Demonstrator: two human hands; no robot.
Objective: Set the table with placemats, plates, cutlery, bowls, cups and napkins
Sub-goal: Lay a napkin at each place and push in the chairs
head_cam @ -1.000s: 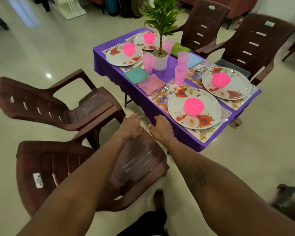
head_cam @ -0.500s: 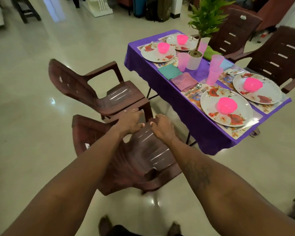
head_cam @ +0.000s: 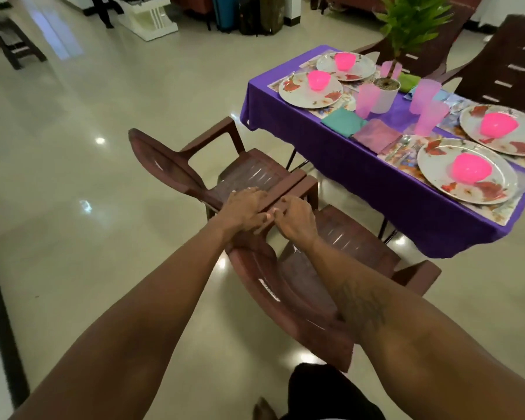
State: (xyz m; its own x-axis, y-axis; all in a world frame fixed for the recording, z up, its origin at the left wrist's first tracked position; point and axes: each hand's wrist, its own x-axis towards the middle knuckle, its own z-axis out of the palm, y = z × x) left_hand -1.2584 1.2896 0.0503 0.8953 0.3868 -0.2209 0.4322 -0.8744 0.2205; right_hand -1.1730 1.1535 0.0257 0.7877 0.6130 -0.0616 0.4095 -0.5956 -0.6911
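- Though a small pale label sits on the backrest of the near brown plastic chair, its writing is too blurred to read.
- The left hand rests on the armrest of the far brown chair, fingers curled over it; the right hand, fingers bent, lies on the adjoining armrest, touching the left.
- I cannot tell for sure how firmly either hand clamps the armrests.
- The table, draped in purple cloth, stands just beyond the two chairs.
- Four floral plates lie on flowered placemats, the nearest plate carrying a bright pink bowl.
- Translucent pink cups, one beside a white pot, ring the potted plant at the centre.
- A teal napkin and a mauve napkin lie side by side at the table edge.
- A spoon lies just left of the nearest plate.
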